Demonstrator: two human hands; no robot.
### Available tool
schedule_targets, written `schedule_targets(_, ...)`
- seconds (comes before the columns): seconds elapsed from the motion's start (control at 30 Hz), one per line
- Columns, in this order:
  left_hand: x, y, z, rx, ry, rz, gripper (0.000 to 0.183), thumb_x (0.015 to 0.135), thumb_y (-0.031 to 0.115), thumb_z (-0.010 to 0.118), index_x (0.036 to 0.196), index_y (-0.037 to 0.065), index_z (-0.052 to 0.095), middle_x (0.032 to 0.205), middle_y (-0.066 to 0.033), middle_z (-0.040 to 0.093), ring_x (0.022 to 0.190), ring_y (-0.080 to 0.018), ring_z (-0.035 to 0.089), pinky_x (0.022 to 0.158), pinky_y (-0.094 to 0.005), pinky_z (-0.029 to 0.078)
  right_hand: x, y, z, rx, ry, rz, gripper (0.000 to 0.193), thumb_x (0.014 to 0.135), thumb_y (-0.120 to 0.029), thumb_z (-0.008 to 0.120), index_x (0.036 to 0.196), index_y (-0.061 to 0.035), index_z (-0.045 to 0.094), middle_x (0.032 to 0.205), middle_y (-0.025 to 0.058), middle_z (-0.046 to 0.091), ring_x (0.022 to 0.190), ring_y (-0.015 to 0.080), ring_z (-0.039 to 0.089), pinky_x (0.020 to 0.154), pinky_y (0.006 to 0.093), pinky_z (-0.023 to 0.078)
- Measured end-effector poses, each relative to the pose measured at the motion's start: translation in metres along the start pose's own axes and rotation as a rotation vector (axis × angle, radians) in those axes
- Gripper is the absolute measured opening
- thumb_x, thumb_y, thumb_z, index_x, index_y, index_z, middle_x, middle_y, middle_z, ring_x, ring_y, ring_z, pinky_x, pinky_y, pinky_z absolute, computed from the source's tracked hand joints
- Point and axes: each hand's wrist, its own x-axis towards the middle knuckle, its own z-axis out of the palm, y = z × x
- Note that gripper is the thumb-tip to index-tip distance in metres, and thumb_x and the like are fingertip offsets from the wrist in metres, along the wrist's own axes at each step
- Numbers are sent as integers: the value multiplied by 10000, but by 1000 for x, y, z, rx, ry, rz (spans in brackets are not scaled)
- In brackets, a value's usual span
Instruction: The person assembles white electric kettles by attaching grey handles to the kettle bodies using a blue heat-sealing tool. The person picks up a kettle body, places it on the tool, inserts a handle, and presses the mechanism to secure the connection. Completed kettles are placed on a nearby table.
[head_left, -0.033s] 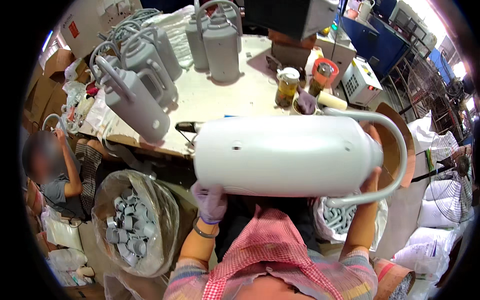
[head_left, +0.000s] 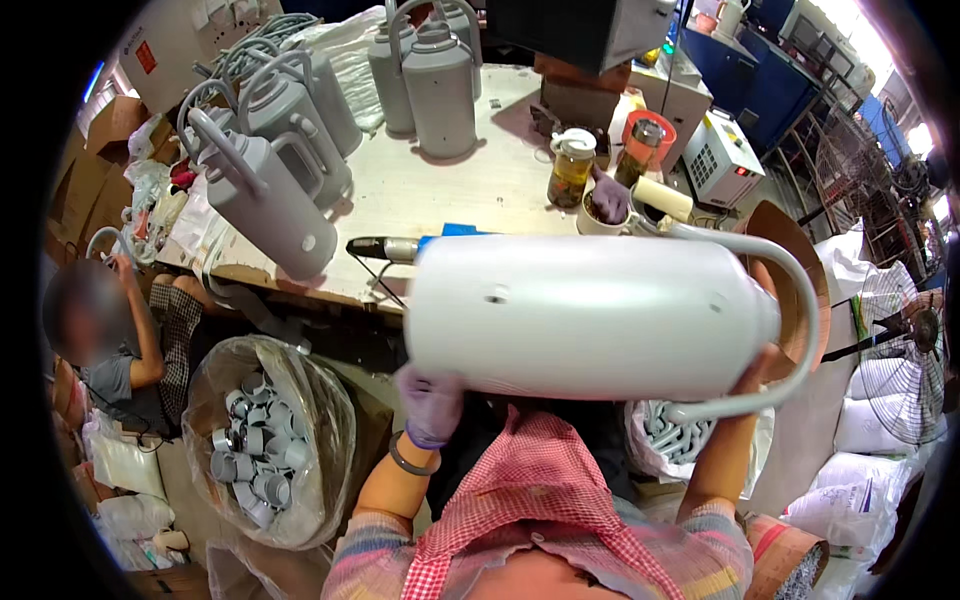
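Note:
A large pale-grey vacuum flask point(head_left: 580, 315) lies on its side in the air before me, its long carrying handle point(head_left: 805, 300) looping out to the right. My left hand point(head_left: 430, 405), in a lilac glove, grips its lower edge at the base end; part of the fingers is hidden by the flask. At the neck end, my right hand point(head_left: 762, 365) is wrapped round the shoulder, largely covered by the body. Just beyond the base, a slim black-and-silver corded tool point(head_left: 385, 249) with a blue part rests at the table edge.
Several similar grey flasks point(head_left: 265, 195) stand on the white table point(head_left: 400, 190). A jar point(head_left: 573, 165) and a cup point(head_left: 600, 215) sit near its right side. Grey rings fill a plastic-lined bin point(head_left: 345, 440) at left; grey handles fill a bag point(head_left: 670, 435) at right. A person point(head_left: 145, 350) sits far left.
The flask has shifted slightly right, and both my hands have moved with it. More of the corded tool and its blue part shows beyond the base.

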Motion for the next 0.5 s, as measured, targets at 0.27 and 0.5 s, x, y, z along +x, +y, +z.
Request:
schedule_targets(0.27,107,-68,23,845,-299,339,251,890,112,651,1126,29,672,1023,-159,690,953,-329,665,865,-382,537,-107,8,-173,18,610,-4,829,953,-653,420,1444,14,406,1421,143,485,1254,247,508,1031,388,421)
schedule_targets(0.5,161,-141,60,1267,-438,147,335,869,247,682,1163,86,682,1045,-149,692,1010,-325,637,923,-417,488,-145,32,-204,76,837,11,804,956,-635,424,1434,11,414,1409,142,494,1242,246,517,1020,388,431)
